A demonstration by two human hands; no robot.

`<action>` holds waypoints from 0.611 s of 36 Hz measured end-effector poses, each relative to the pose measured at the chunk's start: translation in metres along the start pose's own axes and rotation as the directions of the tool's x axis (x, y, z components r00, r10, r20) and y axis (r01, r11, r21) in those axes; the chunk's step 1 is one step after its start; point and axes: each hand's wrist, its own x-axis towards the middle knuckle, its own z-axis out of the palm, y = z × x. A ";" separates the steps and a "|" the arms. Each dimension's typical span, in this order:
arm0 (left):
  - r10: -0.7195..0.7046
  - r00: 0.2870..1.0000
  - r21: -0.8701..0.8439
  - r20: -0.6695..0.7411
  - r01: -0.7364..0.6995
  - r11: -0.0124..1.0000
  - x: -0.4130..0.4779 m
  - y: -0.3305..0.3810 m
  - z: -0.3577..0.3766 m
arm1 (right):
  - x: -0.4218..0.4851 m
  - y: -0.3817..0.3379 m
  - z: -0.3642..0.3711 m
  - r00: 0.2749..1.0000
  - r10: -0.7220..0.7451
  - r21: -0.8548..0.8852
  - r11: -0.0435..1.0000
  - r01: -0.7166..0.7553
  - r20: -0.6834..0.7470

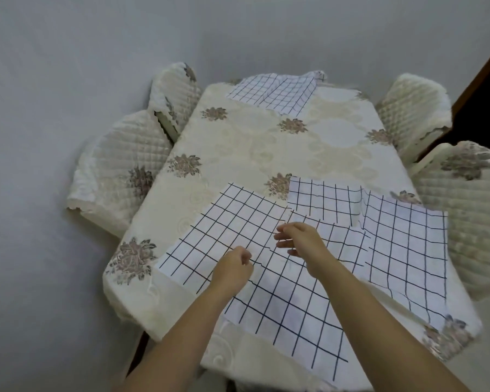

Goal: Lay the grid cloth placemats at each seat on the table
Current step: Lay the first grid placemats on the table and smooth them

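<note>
Two bare hands work over grid placemats heaped at the table's near end.

The long table (252, 142), draped in a cream floral-woven tablecloth, carries white cloth placemats with dark grid lines (280, 306). One rumpled far placemat (275, 94) lies at the table's far end, and an overlapping cluster lies at its near end (four at least; the overlaps hide the exact count). The left hand (232, 267), above the table's near end, has curled fingers pinching a wavy cloth edge within that cluster. The right hand (300, 241), just beside it, has its fingers loosely bent and apart; whether it touches cloth I cannot tell. Four cream quilted-cover chairs (125, 154) flank the table, two per long side. A pale grey floor (40, 222) surrounds the table, and a brown-edged dark opening (481, 114) lies beyond its far right corner.
</note>
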 end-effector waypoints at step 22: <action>-0.055 0.997 0.604 -0.055 0.077 0.793 0.047 -0.008 0.060 | 0.070 0.038 0.009 0.971 0.169 -0.167 0.976 -0.140 0.170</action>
